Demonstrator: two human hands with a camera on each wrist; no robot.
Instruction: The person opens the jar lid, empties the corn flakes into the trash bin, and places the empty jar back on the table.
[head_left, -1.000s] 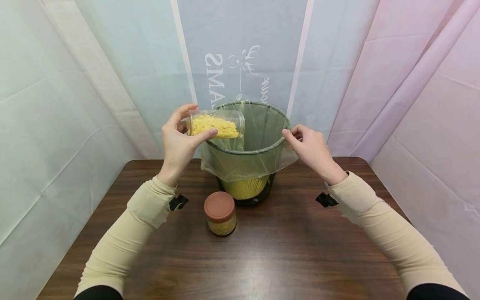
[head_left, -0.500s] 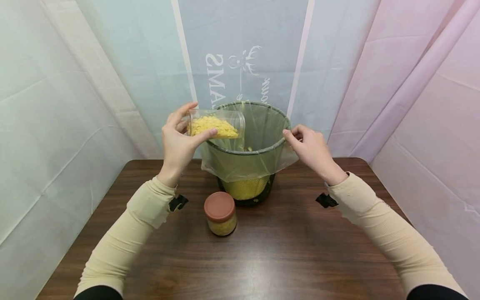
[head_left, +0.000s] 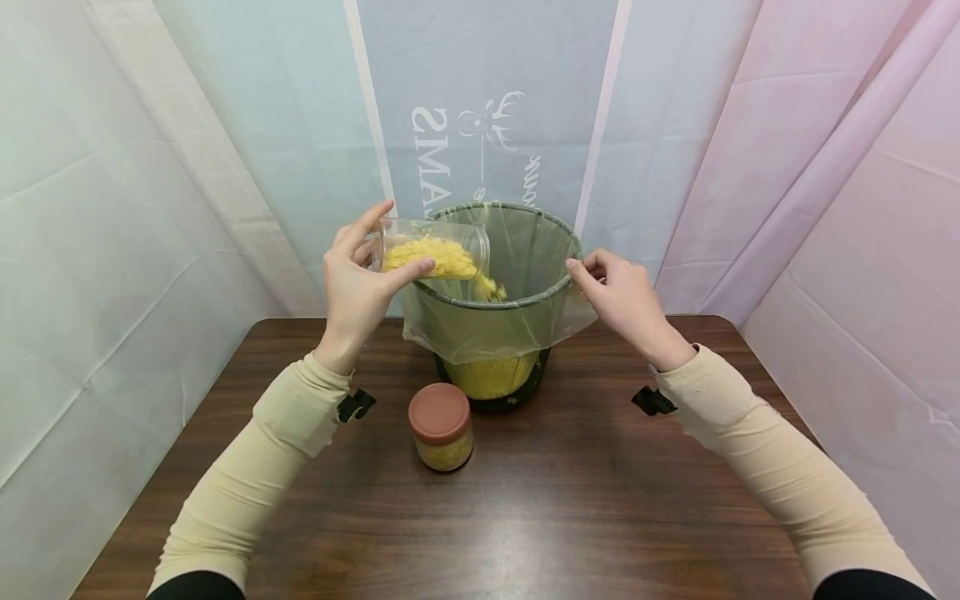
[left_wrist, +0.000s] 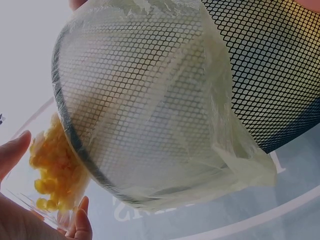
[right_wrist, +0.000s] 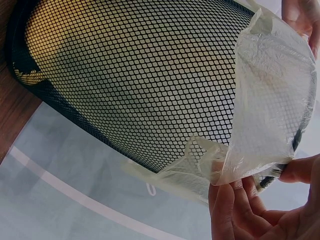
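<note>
My left hand (head_left: 358,271) grips a clear plastic jar (head_left: 480,237) lying on its side over the left rim of a black mesh wastebasket (head_left: 497,379). Yellow flakes (head_left: 431,255) fill the lower part of the jar, and some spill from its mouth into the basket. A thin, pale yellow-green bin liner (head_left: 487,329) is folded over the basket's rim. On the opposite side, my right hand (head_left: 622,296) pinches the liner at the rim; in the right wrist view its thumb and fingers (right_wrist: 222,210) close on the plastic.
In front of the basket stands a squat jar (head_left: 442,454) with a reddish-brown lid (head_left: 439,413) and yellowish contents. The dark wooden table (head_left: 570,517) carries both. Pale fabric walls (head_left: 285,108) rise behind and on both sides.
Yellow flakes have started to pour from the left hand's jar into the basket. The jar's inner end has risen slightly, and its contents have shifted toward the mouth. The right hand stays put.
</note>
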